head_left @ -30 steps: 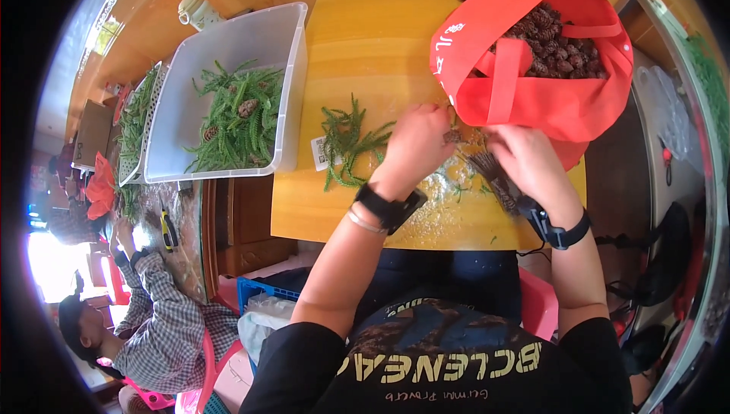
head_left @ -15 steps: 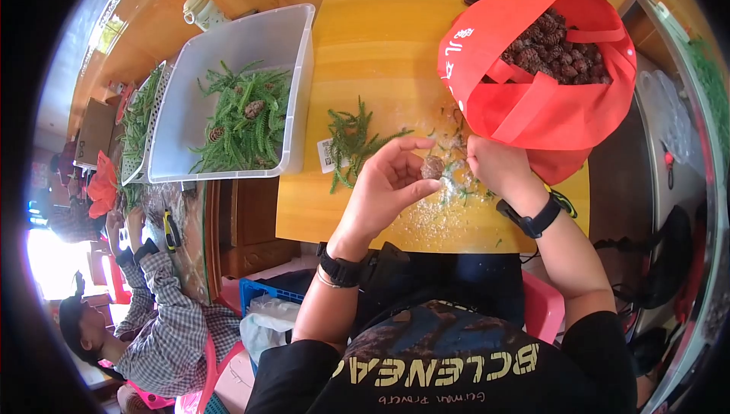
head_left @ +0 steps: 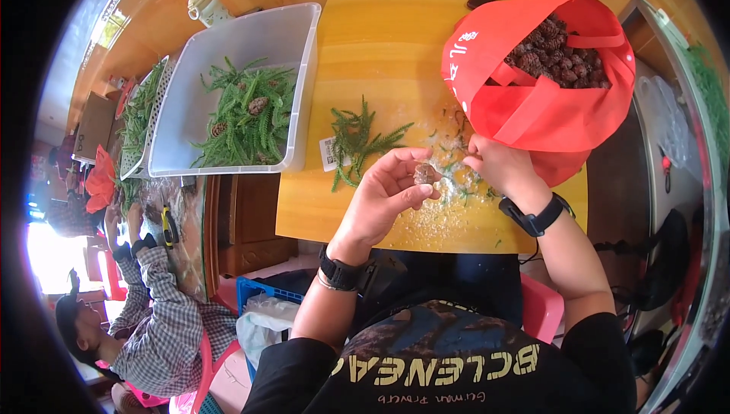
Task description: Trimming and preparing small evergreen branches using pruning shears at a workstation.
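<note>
1. Since half a second ago the left hand (head_left: 391, 190) has drawn back toward the tabletop's near edge with the cone (head_left: 424, 174); the right hand (head_left: 498, 167) has stayed by the bag (head_left: 532, 102).
2. Left hand now: fingers curled, thumb and fingertips pinching the small brown cone; it sits above the near middle of the table (head_left: 380, 57), over a scatter of pale crumbs (head_left: 441, 212).
3. Right hand: half closed, fingertips pointing at the cone from just beside it; whether it holds anything, I cannot tell; a black watch (head_left: 536, 220) on that wrist, another black band on the left wrist.
4. Red bag fills the far right corner of the tabletop, mouth open, heaped with dark cones (head_left: 555, 53); it touches the right hand's back.
5. Loose green sprigs (head_left: 357, 144) lie in the middle of the tabletop, just left of the left hand.
6. Clear tub (head_left: 296, 41) hangs off the left edge; green sprigs and a few cones inside.
7. Beyond it, a white tray (head_left: 141, 121) of more greens.
8. Lower left, another person in a checked shirt (head_left: 163, 323) sits at that side.
</note>
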The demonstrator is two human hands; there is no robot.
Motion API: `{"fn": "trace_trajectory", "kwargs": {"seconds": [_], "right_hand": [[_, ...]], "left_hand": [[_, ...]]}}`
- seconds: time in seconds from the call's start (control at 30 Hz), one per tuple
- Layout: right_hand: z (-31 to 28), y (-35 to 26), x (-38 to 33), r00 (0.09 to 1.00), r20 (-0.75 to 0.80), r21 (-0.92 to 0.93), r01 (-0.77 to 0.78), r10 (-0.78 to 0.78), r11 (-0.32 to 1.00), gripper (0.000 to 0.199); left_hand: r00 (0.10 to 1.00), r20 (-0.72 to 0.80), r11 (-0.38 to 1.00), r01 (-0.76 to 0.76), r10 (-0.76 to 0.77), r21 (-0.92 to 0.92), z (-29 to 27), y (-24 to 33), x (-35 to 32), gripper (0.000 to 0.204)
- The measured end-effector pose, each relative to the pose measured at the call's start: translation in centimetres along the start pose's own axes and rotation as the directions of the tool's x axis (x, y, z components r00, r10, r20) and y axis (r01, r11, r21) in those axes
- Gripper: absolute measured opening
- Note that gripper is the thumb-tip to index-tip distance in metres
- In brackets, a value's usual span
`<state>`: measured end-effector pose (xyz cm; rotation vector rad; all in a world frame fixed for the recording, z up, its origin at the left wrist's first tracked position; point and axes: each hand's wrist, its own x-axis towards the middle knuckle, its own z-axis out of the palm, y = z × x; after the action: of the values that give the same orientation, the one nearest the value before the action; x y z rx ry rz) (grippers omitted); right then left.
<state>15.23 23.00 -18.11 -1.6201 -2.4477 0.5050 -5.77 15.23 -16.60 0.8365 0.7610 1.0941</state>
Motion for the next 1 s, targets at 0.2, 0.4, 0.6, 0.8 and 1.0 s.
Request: {"fn": "trace_trajectory", "kwargs": {"seconds": [0.2,0.4,0.6,0.8,1.0], "right_hand": [[0.5,0.3,-1.7,0.936,-0.279,-0.18,0.168,-0.214,0.969,0.01],[2.2,-2.3,1.3,0.952,-0.231,-0.158,0.165,-0.199,0.973,0.007],[1.3,-2.6,1.7,0.963,-0.205,-0.112,0.154,-0.174,0.982,0.005],[0.5,-0.6,0.2,0.988,0.003,0.042,0.156,-0.157,0.987,0.004],[1.2,-0.2,-0.8,0.985,-0.01,-0.105,0.168,-0.17,0.98,0.007]], "left_hand": [[0.999,0.01,0.999,-0.045,0.045,-0.006,1.6,-0.4,-2.0,0.038],[1.0,-0.027,0.998,-0.003,0.002,-0.065,-1.6,1.8,-2.1,0.035],[0.998,-0.061,0.996,0.013,-0.019,-0.093,-1.2,1.8,-1.8,0.032],[0.998,-0.07,0.997,0.0,-0.005,-0.078,1.4,1.3,-1.8,0.031],[0.997,-0.078,0.997,-0.002,-0.004,-0.074,2.3,0.9,-2.7,0.03]]}}
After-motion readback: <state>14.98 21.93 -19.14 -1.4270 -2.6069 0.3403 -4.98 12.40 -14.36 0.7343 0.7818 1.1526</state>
